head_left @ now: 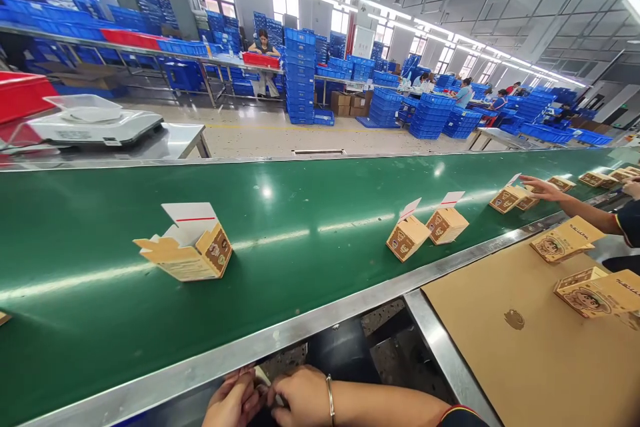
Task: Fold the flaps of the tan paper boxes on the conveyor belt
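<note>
Just below the conveyor's metal edge, my left hand (234, 399) is closed, its fingers curled together. Beside it, my right hand (303, 395), with a bracelet on the wrist, is also closed. A small pale thing (261, 375) shows between the two hands; its kind is mostly hidden by the fingers. Ahead on the green conveyor belt (310, 293) stands a printed carton (193, 253) with its flaps and white lid panel up. Farther right, two smaller-looking cartons, a nearer one (407, 238) and another (447, 225), sit with raised white flaps.
A co-worker's hand (543, 188) reaches to cartons at the belt's right. Brown cardboard (500, 320) at lower right bears two open cartons, one (565, 240) behind the other. Across the belt are a white scale (100, 127) and stacked blue crates (300, 77).
</note>
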